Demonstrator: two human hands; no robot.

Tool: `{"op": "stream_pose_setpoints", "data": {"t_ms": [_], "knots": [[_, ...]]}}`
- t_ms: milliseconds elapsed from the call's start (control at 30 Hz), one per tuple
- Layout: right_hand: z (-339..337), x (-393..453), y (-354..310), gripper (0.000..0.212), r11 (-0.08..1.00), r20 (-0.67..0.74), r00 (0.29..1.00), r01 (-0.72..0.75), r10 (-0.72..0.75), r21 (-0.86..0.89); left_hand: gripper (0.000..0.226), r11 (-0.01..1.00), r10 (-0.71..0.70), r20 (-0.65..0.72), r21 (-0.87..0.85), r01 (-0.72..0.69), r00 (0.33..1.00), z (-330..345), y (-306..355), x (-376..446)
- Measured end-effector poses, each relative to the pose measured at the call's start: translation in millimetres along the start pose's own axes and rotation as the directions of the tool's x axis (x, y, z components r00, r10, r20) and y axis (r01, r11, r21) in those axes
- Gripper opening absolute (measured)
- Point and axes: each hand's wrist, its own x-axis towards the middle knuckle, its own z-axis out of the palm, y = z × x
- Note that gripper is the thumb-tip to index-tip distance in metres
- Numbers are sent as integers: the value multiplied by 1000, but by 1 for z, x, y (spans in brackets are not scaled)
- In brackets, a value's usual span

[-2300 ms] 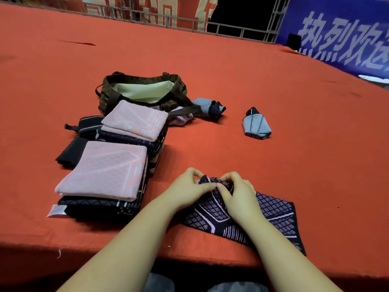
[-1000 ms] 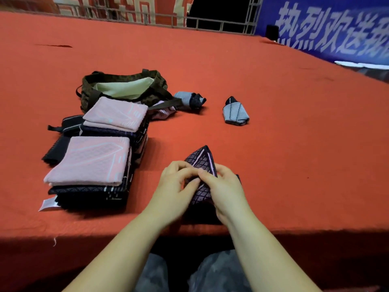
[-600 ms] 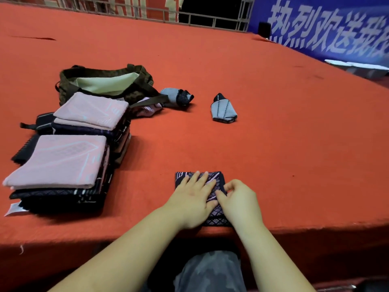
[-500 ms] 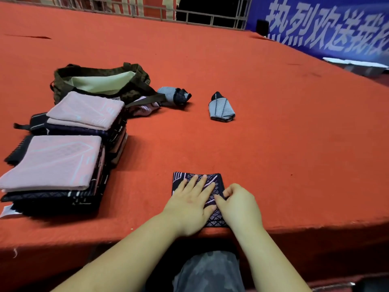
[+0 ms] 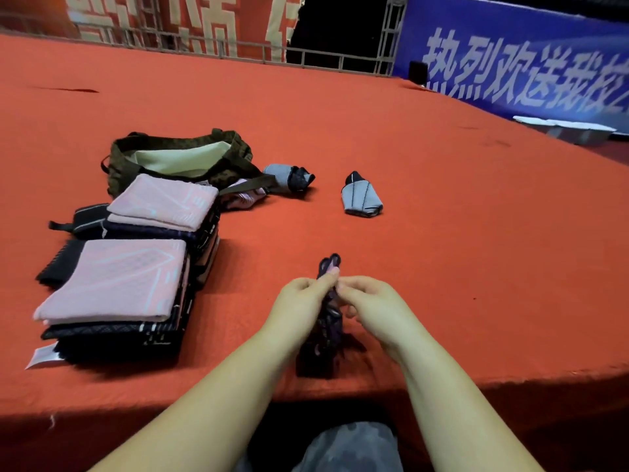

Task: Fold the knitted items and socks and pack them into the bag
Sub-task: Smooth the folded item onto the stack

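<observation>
A small dark knitted piece (image 5: 326, 330) with a pink pattern stands on edge near the front of the red table. My left hand (image 5: 299, 306) and my right hand (image 5: 372, 306) pinch it from either side near its top. At the left lie two stacks of folded knits, each topped by a pink one: the near stack (image 5: 112, 282) and the far stack (image 5: 165, 202). Behind them sits the olive bag (image 5: 177, 155), open, showing a pale lining. Two rolled grey socks lie to its right, one sock (image 5: 289, 177) by the strap and another sock (image 5: 361, 199) farther right.
The red table (image 5: 442, 250) drops off at its front edge just below my wrists. A small pink-and-white item (image 5: 243, 199) lies under the bag's strap. A metal railing (image 5: 306, 59) and a blue banner (image 5: 527, 69) border the far side.
Half a second ago the dark piece lay flat under my pressing hands. Now both hands have lifted it upright and pinch it between them.
</observation>
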Motion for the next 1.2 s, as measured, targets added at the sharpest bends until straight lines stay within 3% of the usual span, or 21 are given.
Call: {"op": "stream_pose_setpoints", "data": {"t_ms": [67, 133, 233, 300, 400, 467, 533, 567, 667, 800, 833, 900, 967, 1033, 1100, 1167, 1200], "knots": [[10, 0, -15, 20, 990, 26, 996, 90, -87, -106, 20, 1000, 16, -31, -23, -17, 999, -16, 17, 2], [19, 4, -27, 20, 975, -11, 988, 150, -153, -165, 15, 999, 30, -55, -33, -32, 998, -33, 33, 3], [31, 21, -39, 16, 978, -297, 935, 157, -192, -137, 12, 991, 28, -3, -130, -28, 1000, -59, 66, 3], [46, 32, -47, 36, 991, -389, 911, 115, -135, -76, 11, 984, 50, 22, -172, -46, 998, -76, 89, 5], [82, 43, -64, 56, 961, -165, 982, -39, 88, 275, 11, 980, 58, 1, -190, -56, 998, -107, 116, 12], [106, 47, -80, 42, 832, 37, 981, -180, 189, 524, 11, 979, 32, -32, -200, -37, 999, -133, 130, 18], [125, 60, -93, 19, 803, 31, 990, -129, 137, 582, 10, 988, 3, -72, -157, -14, 997, -162, 140, 25], [132, 68, -100, 15, 830, -24, 997, -49, 75, 556, 9, 996, -5, -120, -92, -6, 993, -177, 144, 29], [151, 85, -120, 57, 937, -156, 979, 177, -135, 300, 8, 982, 48, -267, 190, 4, 963, -220, 148, 41], [172, 104, -133, 60, 920, -75, 935, 323, -347, -224, 9, 897, 86, -356, 434, 83, 930, -251, 146, 58], [177, 109, -134, 57, 889, -51, 933, 321, -356, -328, 14, 861, 100, -359, 498, 100, 928, -255, 143, 63], [184, 120, -132, 54, 839, -28, 939, 293, -343, -458, 48, 774, 142, -327, 626, 101, 934, -258, 135, 71], [188, 128, -125, 52, 789, -6, 947, 265, -322, -555, 65, 653, 219, -236, 757, 38, 947, -260, 122, 74], [191, 133, -117, 51, 739, 7, 956, 231, -293, -633, 64, 486, 264, -141, 874, -6, 954, -262, 107, 78], [193, 132, -110, 49, 652, -25, 960, 170, -279, -738, 56, 245, 268, -78, 969, 10, 960, -267, 95, 80], [195, 129, -105, 49, 471, -23, 935, 157, -353, -868, 51, -8, 292, -30, 999, 34, 956, -274, 86, 82], [196, 130, -102, 51, 383, 27, 917, 193, -398, -904, 52, -86, 302, 2, 996, 25, 953, -277, 82, 81]]}}
